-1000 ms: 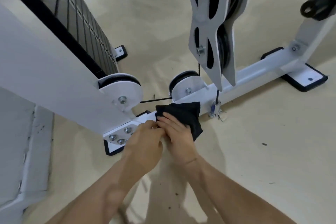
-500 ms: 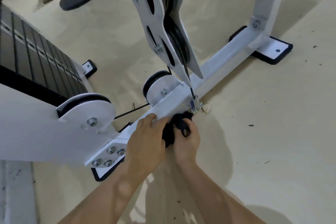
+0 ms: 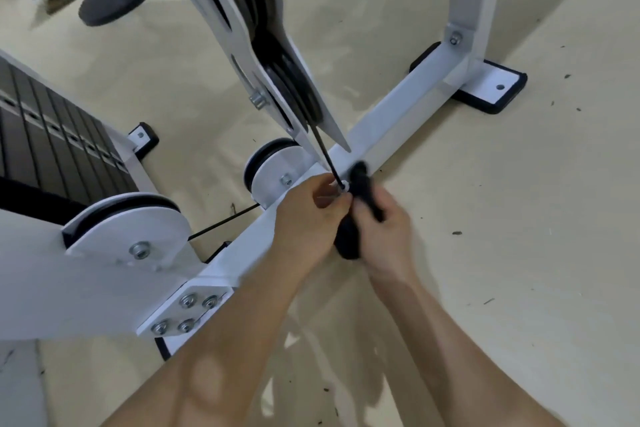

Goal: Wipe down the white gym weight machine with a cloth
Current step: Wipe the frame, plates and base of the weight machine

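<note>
Head view looks down on the low white base bar (image 3: 388,121) of the weight machine, which serves as the landmark. Both hands meet on the bar's near side, just beside the spot where the black cable (image 3: 323,156) anchors to it. The right hand (image 3: 384,236) is clenched around the bunched black cloth (image 3: 363,184), pressing it against the bar; the left hand (image 3: 308,218) is curled, fingertips at the cable fitting, touching the right. To wipe well here, I judge it best to spread the cloth flatter, work around the anchor, then sweep along the bar toward its far foot (image 3: 498,87), keeping fingers clear of the cable.
</note>
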`<move>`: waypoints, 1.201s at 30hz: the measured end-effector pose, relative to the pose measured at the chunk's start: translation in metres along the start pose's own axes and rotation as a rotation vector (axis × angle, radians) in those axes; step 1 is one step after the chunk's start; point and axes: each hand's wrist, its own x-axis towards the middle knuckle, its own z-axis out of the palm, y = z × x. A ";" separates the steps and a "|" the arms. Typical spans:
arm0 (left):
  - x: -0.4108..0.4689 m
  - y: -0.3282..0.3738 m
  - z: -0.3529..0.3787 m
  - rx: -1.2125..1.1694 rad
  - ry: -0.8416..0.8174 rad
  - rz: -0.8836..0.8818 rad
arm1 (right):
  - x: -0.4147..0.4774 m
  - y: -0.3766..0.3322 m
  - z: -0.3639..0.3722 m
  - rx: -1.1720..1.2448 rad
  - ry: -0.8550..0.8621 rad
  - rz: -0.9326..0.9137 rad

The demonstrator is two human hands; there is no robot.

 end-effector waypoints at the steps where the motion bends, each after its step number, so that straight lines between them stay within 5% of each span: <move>1: 0.003 0.002 0.003 -0.001 0.007 -0.008 | -0.001 0.004 0.006 -0.140 -0.103 -0.103; 5: 0.014 0.006 0.006 0.162 0.075 0.007 | 0.010 0.012 -0.002 -0.448 -0.138 -0.328; 9: 0.024 0.009 0.008 0.209 0.062 0.011 | 0.046 -0.010 -0.017 -0.116 -0.117 0.038; 10: 0.024 0.008 0.008 0.159 0.044 -0.010 | 0.050 -0.015 -0.014 -0.121 -0.086 0.011; 17: 0.027 -0.009 -0.007 0.195 -0.034 0.030 | 0.060 -0.007 -0.025 -0.782 -0.313 -0.588; 22: 0.029 -0.017 0.001 0.078 0.011 0.040 | 0.084 -0.013 -0.016 -0.699 -0.098 -0.327; 25: 0.022 -0.021 0.002 0.047 0.031 0.078 | 0.051 -0.007 -0.001 -0.546 -0.281 -0.390; 27: 0.019 -0.024 0.001 0.059 0.023 0.102 | 0.061 -0.013 -0.018 -0.656 -0.415 -0.505; 30: 0.016 -0.025 0.005 0.101 0.038 0.102 | 0.106 -0.022 -0.043 -0.819 -0.308 -0.435; 33: 0.014 -0.021 0.019 0.112 0.083 0.046 | 0.091 -0.015 -0.019 -0.548 -0.099 -0.185; 36: 0.009 -0.020 0.028 0.042 0.093 -0.002 | 0.053 0.002 0.002 -0.387 -0.203 -0.159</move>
